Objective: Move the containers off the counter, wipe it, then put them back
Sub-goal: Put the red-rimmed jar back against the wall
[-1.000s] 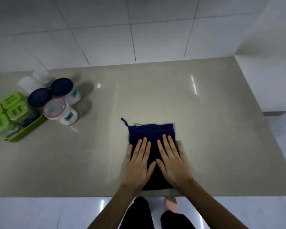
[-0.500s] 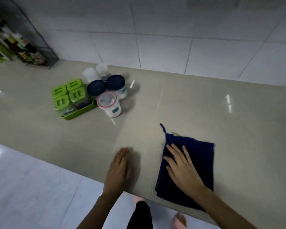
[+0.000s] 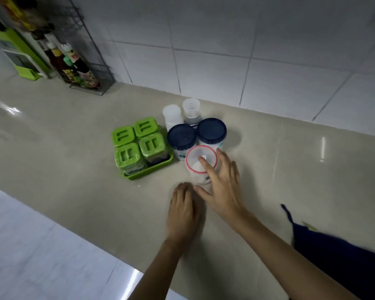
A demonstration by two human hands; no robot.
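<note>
So the red-rimmed jar [image 3: 200, 164] stands upright on the bench [image 3: 74, 191] at 12 o'clock from the right hand [image 3: 222, 187], whose grip is spread open over it, not closed; left hand [image 3: 183, 211] rests flat nearby.

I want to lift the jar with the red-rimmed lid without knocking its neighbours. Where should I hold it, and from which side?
Grip the red-rimmed jar around its round side wall below the lid, coming from the near right, where the right hand is spread open. It stands upright; the two blue-lidded jars crowd its far side and the green tray lies to its left, so those sides are probably too tight.
</note>
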